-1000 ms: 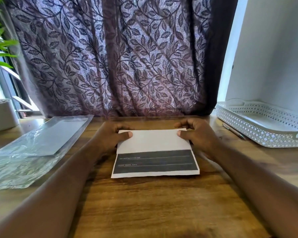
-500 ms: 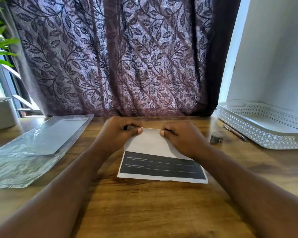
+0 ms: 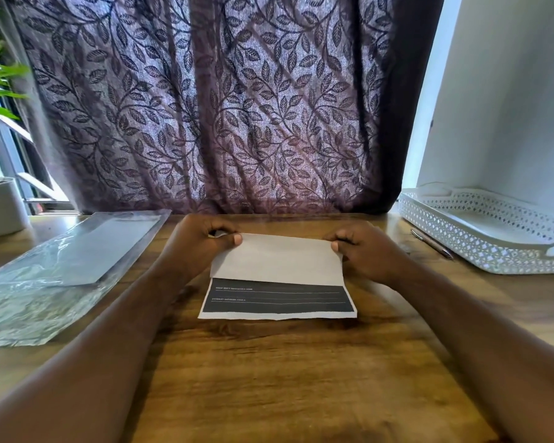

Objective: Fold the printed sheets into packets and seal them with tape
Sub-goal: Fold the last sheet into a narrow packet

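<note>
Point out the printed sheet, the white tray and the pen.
printed sheet [image 3: 279,298], head view, on its dark printed band.
white tray [image 3: 461,238], head view, on its perforated near wall.
pen [image 3: 432,244], head view, mid-barrel.

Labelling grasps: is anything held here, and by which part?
Both hands hold the printed sheet by its folded-over flap: left hand pinches the far left corner, right hand the far right corner. The dark printed end lies on the table.

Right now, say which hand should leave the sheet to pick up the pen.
Right, probably. The right hand pinches the corner of the printed sheet nearest the pen, which lies beside the white tray; the left hand pinches the far corner, toward the plastic bag.
</note>
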`<state>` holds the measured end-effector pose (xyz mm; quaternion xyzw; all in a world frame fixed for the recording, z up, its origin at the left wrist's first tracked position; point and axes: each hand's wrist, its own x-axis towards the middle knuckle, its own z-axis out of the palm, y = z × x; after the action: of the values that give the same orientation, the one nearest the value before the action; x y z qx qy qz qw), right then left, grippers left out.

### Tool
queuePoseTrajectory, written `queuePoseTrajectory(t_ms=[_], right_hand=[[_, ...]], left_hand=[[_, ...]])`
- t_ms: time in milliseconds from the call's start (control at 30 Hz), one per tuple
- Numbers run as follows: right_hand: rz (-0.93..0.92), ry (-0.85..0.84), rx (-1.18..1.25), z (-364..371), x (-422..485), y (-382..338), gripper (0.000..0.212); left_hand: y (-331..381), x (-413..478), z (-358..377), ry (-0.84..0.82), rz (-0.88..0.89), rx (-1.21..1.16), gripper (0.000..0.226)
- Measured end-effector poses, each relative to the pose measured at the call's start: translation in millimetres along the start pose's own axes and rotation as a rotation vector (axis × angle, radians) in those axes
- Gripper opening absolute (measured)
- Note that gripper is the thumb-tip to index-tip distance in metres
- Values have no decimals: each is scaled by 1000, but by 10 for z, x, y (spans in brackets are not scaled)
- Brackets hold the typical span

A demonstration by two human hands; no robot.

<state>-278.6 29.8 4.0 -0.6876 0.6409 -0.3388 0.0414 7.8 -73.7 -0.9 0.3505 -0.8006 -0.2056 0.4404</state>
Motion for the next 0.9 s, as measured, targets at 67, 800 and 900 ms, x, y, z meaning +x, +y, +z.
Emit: queuePoseTrajectory(t_ms=[67, 800, 900], right_hand=[[50, 21, 62, 7, 4, 23, 17], [-169, 218, 24, 145, -34, -344, 4], [-146, 232, 54, 96, -15, -289, 4]], left_hand=[[-9, 2, -5, 7, -14, 22, 9], [430, 36, 271, -58, 363, 590, 16], [307, 56, 138, -11, 282, 640, 25]])
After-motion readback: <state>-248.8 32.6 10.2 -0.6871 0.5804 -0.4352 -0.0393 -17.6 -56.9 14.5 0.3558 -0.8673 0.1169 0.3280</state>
